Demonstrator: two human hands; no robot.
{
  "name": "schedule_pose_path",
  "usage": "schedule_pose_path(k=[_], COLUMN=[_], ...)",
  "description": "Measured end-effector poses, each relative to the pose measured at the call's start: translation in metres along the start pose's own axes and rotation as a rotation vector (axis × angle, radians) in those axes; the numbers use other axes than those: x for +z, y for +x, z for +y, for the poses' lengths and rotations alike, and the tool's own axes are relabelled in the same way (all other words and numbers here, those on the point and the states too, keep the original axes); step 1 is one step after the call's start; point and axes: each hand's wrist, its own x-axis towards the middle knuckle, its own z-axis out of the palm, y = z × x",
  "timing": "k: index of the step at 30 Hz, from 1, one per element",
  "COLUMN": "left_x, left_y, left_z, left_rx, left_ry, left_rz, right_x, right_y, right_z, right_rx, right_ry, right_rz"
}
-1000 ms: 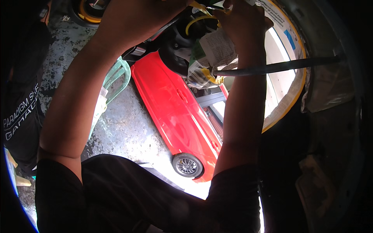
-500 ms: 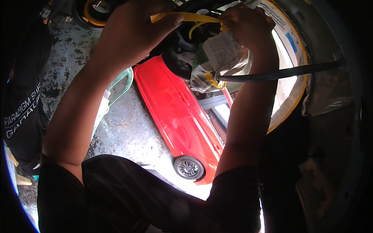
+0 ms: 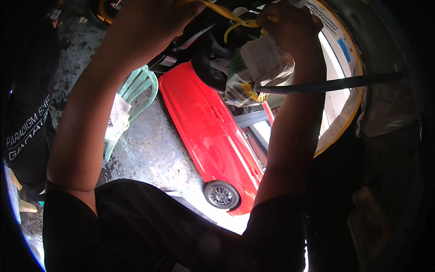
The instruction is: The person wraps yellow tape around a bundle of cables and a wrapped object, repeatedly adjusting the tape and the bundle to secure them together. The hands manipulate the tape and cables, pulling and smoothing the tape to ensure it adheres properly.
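A strip of yellow masking tape point(image 3: 225, 12) runs between my two hands at the top of the view. My left hand point(image 3: 170, 18) is closed on one end, with part of the hand cut off by the upper edge. At the other end my right hand point(image 3: 290, 23) pinches the tape beside a crumpled newspaper wrapping point(image 3: 260, 59). A loose yellow tail curls down near the right fingers. Below the wrapping, yellow tape binds it next to a black rubber strip point(image 3: 331, 85), which crosses over my right forearm.
A newspaper-masked opening edged with yellow tape point(image 3: 355, 115) curves at the right. Beyond my arms are a red car point(image 3: 210, 131) and a green plastic chair point(image 3: 144, 86) with newspaper on it. A person in black clothing point(image 3: 29, 104) is at the far left.
My left hand has moved up, and the tape now slants and looks twisted. My right hand stays near the wrapping. More of the green chair shows.
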Motion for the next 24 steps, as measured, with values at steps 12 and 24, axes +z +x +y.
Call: schedule_pose_path(k=[12,24], left_x=[-0.025,-0.021], left_y=[0.003,-0.024], left_z=[-0.009,-0.036], left_rx=[1.337,0.754], left_ry=[0.712,0.448], left_rz=[0.228,0.050], right_x=[-0.008,0.001], right_y=[0.000,-0.001], right_z=[-0.005,0.002], right_rx=[-0.108,-0.051], right_ry=[0.149,0.157], right_rz=[-0.007,-0.005])
